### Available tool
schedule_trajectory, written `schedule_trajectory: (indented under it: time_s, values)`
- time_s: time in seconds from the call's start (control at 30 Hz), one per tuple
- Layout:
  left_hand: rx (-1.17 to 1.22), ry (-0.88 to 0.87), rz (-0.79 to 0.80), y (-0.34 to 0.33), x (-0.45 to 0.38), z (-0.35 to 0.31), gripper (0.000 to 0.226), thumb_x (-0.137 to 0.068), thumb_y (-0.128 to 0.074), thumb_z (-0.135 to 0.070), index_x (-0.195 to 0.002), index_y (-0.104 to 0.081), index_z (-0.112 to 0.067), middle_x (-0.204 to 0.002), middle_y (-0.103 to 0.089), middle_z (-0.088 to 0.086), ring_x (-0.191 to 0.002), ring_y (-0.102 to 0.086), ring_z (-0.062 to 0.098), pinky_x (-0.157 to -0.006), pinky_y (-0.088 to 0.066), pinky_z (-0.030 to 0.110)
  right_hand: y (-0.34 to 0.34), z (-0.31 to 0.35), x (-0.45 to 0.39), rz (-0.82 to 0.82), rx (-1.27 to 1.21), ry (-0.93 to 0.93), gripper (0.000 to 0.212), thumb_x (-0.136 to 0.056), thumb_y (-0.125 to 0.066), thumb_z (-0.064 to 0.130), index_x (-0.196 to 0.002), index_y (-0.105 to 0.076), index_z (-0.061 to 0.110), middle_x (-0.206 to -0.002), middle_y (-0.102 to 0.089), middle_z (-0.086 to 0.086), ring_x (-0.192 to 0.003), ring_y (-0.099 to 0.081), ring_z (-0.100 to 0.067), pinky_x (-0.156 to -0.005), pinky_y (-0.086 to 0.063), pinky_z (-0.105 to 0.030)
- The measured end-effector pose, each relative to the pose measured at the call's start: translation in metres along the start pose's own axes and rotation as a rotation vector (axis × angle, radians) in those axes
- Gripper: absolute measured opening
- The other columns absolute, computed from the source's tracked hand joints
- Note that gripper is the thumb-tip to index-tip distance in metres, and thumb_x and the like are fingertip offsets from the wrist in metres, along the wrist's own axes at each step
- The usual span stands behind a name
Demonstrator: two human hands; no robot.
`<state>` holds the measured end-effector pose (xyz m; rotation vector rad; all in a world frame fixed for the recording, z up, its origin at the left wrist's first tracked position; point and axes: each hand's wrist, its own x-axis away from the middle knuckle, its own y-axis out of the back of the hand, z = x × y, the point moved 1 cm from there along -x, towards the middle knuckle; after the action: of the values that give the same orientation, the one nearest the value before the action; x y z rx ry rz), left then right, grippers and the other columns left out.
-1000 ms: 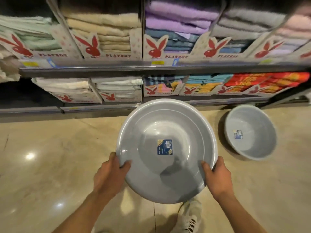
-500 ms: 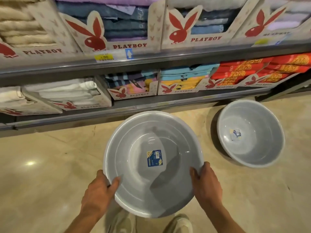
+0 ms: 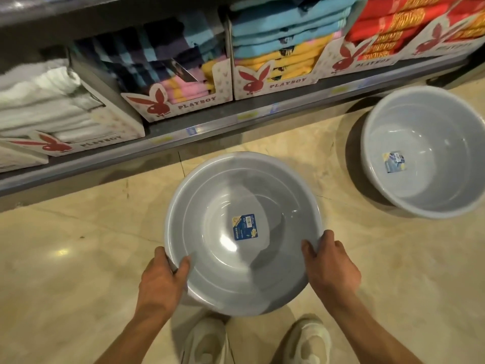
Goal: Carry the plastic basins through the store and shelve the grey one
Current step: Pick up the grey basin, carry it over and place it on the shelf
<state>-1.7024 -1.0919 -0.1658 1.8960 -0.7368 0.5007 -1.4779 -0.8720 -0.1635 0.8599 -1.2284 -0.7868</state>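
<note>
I have stepped closer to the low shelf; my left hand and right hand stay clamped on the round grey plastic basin's rim, unshelved.

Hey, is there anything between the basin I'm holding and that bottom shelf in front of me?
Only bare floor lies between the held basin and the bottom shelf, but towel boxes fill the visible shelf.

The floor is glossy beige stone tile with thin cracks and bright spots of reflected ceiling light. A low grey metal shelf runs along the top, its front edge carrying small price tags. It holds printed cardboard display boxes of folded towels in white, blue, yellow, pink and red.
</note>
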Motion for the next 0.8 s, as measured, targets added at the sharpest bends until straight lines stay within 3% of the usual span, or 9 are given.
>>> schedule_trajectory:
  time_s: [0.1,0.2,0.3,0.43,0.5,0.6,0.8]
  values:
    - [0.082,0.057,0.061,-0.005,-0.006,0.001,0.033,-0.088,-0.07,-0.05,-0.091,-0.052,-0.022,-0.072,-0.068,0.004,-0.067,-0.068,0.021,-0.059,-0.054,0.035,-0.006,-0.003,-0.003,-0.011,0.021,-0.025,0.036,-0.09,-0.036,0.059,-0.08,-0.019,0.03,-0.065,-0.042,0.011,-0.047,-0.037,-0.006,-0.045,-0.016,-0.023]
    - [0.316,0.181,0.145,-0.011,-0.012,0.003,0.033,-0.087,-0.075,-0.038,-0.113,-0.058,-0.025,-0.093,-0.074,0.007,-0.083,-0.074,0.027,-0.063,-0.063,0.037,-0.011,-0.007,-0.007,0.043,0.053,-0.037,0.036,-0.09,-0.038,0.06,-0.083,-0.022,0.028,-0.066,-0.045,0.009,-0.048,-0.041,-0.009,-0.044,-0.019,-0.024]
    - [0.415,0.223,0.155,-0.013,-0.018,0.004,0.04,-0.088,-0.076,-0.026,-0.123,-0.058,-0.024,-0.108,-0.073,0.009,-0.092,-0.073,0.032,-0.067,-0.065,0.045,-0.019,-0.009,-0.013,0.183,-0.079,-0.103,0.034,-0.09,-0.043,0.055,-0.092,-0.032,0.024,-0.071,-0.051,0.006,-0.055,-0.051,-0.015,-0.047,-0.034,-0.031]
    - [0.517,0.253,0.157,-0.012,-0.02,-0.001,0.032,-0.089,-0.075,-0.018,-0.118,-0.063,-0.026,-0.106,-0.075,0.012,-0.091,-0.074,0.038,-0.069,-0.063,0.049,-0.019,-0.002,-0.021,0.297,-0.286,-0.165,0.025,-0.093,-0.052,0.039,-0.105,-0.042,0.02,-0.077,-0.051,0.009,-0.065,-0.054,-0.013,-0.057,-0.046,-0.033]
    - [0.527,0.243,0.124,-0.008,-0.02,-0.007,0.023,-0.091,-0.072,-0.014,-0.107,-0.064,-0.028,-0.104,-0.074,0.01,-0.091,-0.073,0.038,-0.069,-0.062,0.05,-0.012,0.002,-0.02,0.267,-0.33,-0.158,0.023,-0.093,-0.052,0.037,-0.107,-0.044,0.02,-0.08,-0.052,0.009,-0.067,-0.054,-0.012,-0.056,-0.046,-0.032]
    - [0.514,0.188,0.097,0.002,-0.017,-0.025,0.021,-0.092,-0.071,-0.013,-0.109,-0.063,-0.024,-0.104,-0.073,0.01,-0.089,-0.072,0.036,-0.062,-0.061,0.043,0.008,0.001,-0.015,0.24,-0.39,-0.162,0.024,-0.092,-0.052,0.035,-0.108,-0.045,0.019,-0.083,-0.056,0.005,-0.069,-0.056,-0.014,-0.056,-0.046,-0.032]
    - [0.423,-0.001,0.17,0.016,0.017,-0.109,0.021,-0.093,-0.07,-0.021,-0.103,-0.06,-0.037,-0.104,-0.074,0.007,-0.089,-0.074,0.032,-0.069,-0.063,0.052,0.083,-0.036,-0.01,0.171,-0.472,-0.216,0.023,-0.092,-0.055,0.036,-0.106,-0.047,0.02,-0.082,-0.055,0.007,-0.066,-0.052,-0.007,-0.05,-0.036,-0.027]
